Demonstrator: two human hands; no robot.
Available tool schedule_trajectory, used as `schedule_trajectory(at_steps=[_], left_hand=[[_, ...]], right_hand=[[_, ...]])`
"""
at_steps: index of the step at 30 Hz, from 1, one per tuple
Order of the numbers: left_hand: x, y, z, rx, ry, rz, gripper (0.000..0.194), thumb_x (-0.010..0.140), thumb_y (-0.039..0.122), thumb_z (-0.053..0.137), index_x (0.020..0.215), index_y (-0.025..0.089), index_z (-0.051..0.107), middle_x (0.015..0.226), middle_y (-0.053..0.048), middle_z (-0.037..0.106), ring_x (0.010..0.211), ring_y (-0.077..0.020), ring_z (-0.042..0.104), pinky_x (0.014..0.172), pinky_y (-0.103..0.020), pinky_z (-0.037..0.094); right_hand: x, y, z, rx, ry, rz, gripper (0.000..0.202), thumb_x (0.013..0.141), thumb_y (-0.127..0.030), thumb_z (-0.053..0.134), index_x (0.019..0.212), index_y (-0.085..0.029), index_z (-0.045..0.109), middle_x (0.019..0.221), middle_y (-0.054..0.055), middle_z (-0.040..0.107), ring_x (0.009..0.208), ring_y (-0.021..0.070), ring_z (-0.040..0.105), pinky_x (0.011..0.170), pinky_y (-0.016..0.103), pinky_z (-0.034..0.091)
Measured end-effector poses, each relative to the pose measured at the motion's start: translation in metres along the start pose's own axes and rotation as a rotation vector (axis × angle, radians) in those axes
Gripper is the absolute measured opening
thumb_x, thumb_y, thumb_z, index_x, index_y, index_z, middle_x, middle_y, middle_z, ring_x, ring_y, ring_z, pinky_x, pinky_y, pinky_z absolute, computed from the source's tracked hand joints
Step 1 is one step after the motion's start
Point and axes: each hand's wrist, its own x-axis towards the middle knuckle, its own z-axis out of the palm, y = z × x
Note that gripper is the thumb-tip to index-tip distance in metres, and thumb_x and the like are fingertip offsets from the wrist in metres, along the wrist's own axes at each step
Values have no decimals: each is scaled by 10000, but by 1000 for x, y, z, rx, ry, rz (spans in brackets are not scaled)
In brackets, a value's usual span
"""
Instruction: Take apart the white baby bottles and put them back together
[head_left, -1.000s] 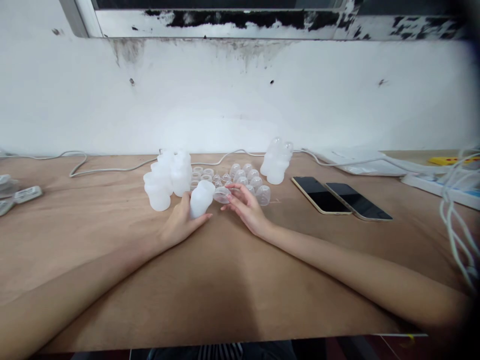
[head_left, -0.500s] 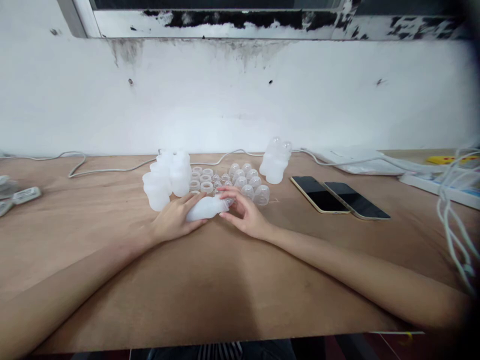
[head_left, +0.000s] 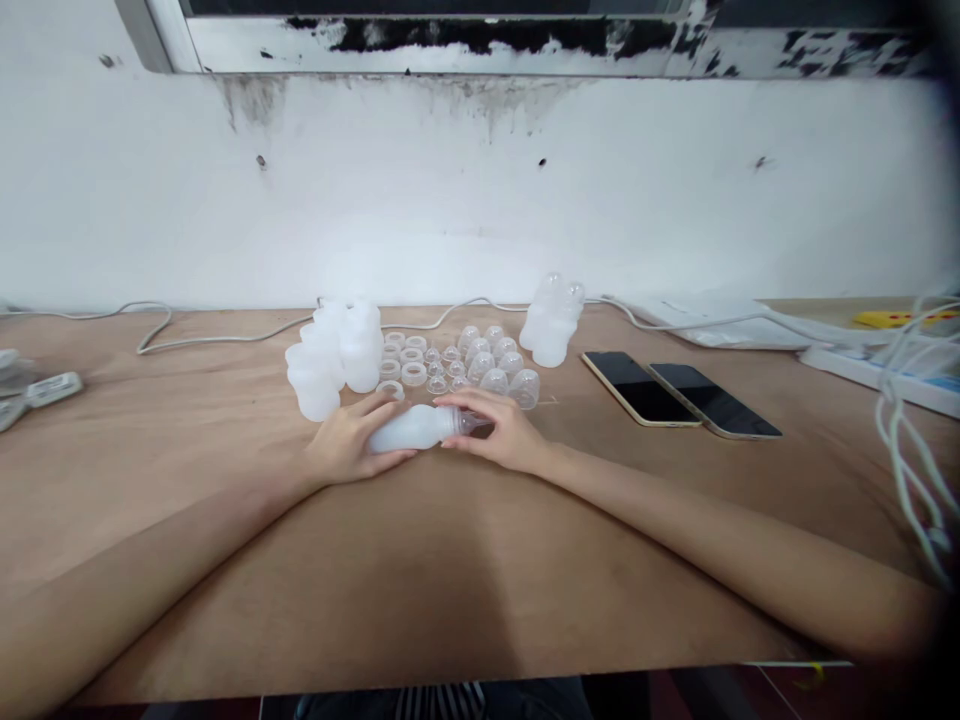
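Note:
A milky white bottle (head_left: 411,428) lies on its side between my two hands, its neck pointing right. My left hand (head_left: 349,440) is wrapped round its base end. At the neck, the fingers of my right hand (head_left: 502,430) grip a clear ring with a clear nipple (head_left: 471,422) sticking out of it. Behind the hands are rows of clear rings (head_left: 413,373), small nipples (head_left: 436,384) and clear domed caps (head_left: 523,389). A group of white bottles without caps (head_left: 361,350) stands behind my left hand. Further back right stand capped bottles (head_left: 551,335).
Two phones (head_left: 637,388) lie overlapping on the wooden table (head_left: 390,590) at the right. White cables (head_left: 896,440), a power strip (head_left: 885,375) and a plastic bag (head_left: 712,322) are further right. Small white devices (head_left: 52,390) sit at the far left.
The bottle has tilted nearly level, and its neck with ring and nipple now shows between my right fingers. My right hand has shifted slightly right.

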Motion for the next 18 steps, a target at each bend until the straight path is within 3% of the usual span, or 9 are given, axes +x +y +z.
schedule_trajectory(at_steps=[4,6,10,14,18], left_hand=[[-1,3,2,109,77,52,476,725,441,509,1111,166,454,1038,-90,540,886,-192,552,686,-288,478],[0,3,1,84,88,-7,482,720,442,517,1114,172,455,1049,-86,541,900,-196,548,704,-294,473],[2,-1,0,-151,-7,-113,497,676,456,566,1081,180,482,999,-55,577,887,-186,552,750,-291,454],[7,-5,-6,-373,-78,-207,469,646,444,601,1026,180,531,967,-42,602,872,-196,557,744,-303,451],[14,-6,-16,-553,-283,-321,391,686,447,560,968,176,568,931,-34,616,844,-195,569,726,-305,458]], right_hand=[[-1,-2,2,74,19,199,314,727,-362,554,986,-184,556,920,51,592,738,134,559,496,209,464],[0,-2,2,142,12,191,321,739,-331,547,1029,-195,534,1007,58,567,842,148,553,564,226,484],[2,-3,0,220,-46,-20,289,748,-221,548,1036,-218,526,1141,50,503,1087,164,433,854,325,412],[3,-3,-2,252,-69,-63,271,746,-186,547,1014,-229,531,1137,46,504,1075,154,447,882,343,387],[2,-2,-2,224,-81,-81,262,747,-199,548,1007,-220,537,1138,46,516,1075,153,452,899,335,370]])
